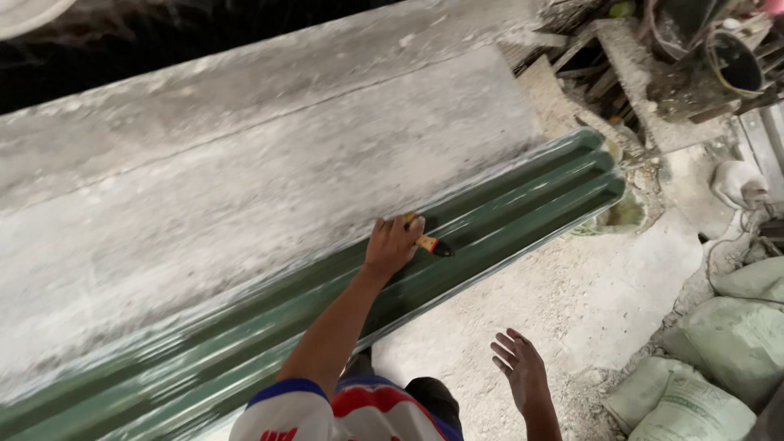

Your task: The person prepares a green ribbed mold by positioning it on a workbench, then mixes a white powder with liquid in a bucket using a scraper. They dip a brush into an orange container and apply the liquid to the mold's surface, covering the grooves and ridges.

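A long corrugated sheet (523, 204) lies slantwise from bottom left to upper right, glossy with wet dark green paint. My left hand (390, 245) reaches out over it and grips a small paintbrush (433, 244) with a yellow handle; its dark bristles touch a ridge of the sheet. My right hand (519, 369) hovers low over the dusty floor near the sheet's front edge, fingers spread, holding nothing. Beyond the green part runs a wide grey, unpainted surface (286, 163).
Pale filled sacks (727, 343) are piled at the right. A dark bucket (735, 61) and scrap wood (588, 57) crowd the top right corner. Dusty concrete floor (588, 294) lies in front of the sheet. My knees show at the bottom edge.
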